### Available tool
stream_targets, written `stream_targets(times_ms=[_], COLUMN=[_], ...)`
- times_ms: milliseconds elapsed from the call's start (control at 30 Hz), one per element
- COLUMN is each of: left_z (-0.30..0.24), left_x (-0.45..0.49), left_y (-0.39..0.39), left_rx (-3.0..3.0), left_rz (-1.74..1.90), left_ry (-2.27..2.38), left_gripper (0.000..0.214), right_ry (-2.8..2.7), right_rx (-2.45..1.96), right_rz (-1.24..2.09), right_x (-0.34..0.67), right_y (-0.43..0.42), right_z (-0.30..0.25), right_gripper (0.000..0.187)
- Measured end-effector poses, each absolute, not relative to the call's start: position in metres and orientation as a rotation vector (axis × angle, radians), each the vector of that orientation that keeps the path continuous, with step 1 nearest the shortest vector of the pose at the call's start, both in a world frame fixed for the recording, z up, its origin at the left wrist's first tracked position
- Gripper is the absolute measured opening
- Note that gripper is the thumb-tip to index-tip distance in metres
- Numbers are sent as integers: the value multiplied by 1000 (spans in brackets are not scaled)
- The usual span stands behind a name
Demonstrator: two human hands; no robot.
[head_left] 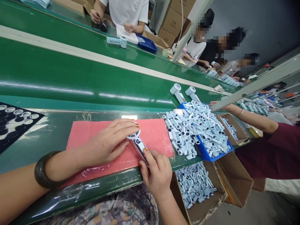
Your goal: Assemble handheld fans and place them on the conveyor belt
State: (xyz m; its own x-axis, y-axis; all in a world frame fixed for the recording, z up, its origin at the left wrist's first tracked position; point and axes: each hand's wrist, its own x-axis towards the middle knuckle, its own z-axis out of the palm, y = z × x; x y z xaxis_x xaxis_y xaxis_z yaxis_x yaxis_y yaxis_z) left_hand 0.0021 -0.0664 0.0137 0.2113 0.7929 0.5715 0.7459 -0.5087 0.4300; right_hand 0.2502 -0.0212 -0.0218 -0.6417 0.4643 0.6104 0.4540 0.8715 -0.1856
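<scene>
My right hand [157, 172] is closed around the lower end of a handheld fan [138, 145], which has a round pale blue head and a shiny, dark-edged handle. My left hand [107, 142] reaches in from the left with fingers stretched out across the top of the fan head. Its fingertips touch the head and partly hide it. The fan is slanted above a pink foam mat [93, 131] on the table. A dark bangle [45, 170] circles my left wrist.
Right of the mat lies a pile of small pale blue parts [181, 134]; more fill a blue bin [211, 131] and a cardboard box [195, 184]. Two fans [179, 93] lie beyond. A black sticker sheet [18, 120] is left. Co-workers sit across the green conveyor [70, 75] and at right.
</scene>
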Motion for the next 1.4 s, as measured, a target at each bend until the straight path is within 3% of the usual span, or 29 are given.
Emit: stream_targets(times_ms=[433,533,667,833,967,1400], left_z=[13,4,-1,11,17,16], left_x=[6,3,1,16,12,4], left_y=[-69,-66,-60,-69,-72,-70], left_rx=[2313,1912,1041,646,513,390], left_rz=[1273,1384,1650,1594,1612,1635], left_ry=[1662,1823,1497,887,732,663], left_gripper=[55,69,94,56,33,24], right_ry=[-2332,-2267,-2080,-1975,-2215,-2331], right_rx=[-690,-721,-757,-747,-676,-628], right_rz=[65,92,174,187,158,314], right_x=[248,236,206,172,161,167], right_y=[-23,-24,-23,-29,-37,-42], right_z=[-21,-17,-9,-7,-12,-18], right_gripper=[35,40,45,50,45,51])
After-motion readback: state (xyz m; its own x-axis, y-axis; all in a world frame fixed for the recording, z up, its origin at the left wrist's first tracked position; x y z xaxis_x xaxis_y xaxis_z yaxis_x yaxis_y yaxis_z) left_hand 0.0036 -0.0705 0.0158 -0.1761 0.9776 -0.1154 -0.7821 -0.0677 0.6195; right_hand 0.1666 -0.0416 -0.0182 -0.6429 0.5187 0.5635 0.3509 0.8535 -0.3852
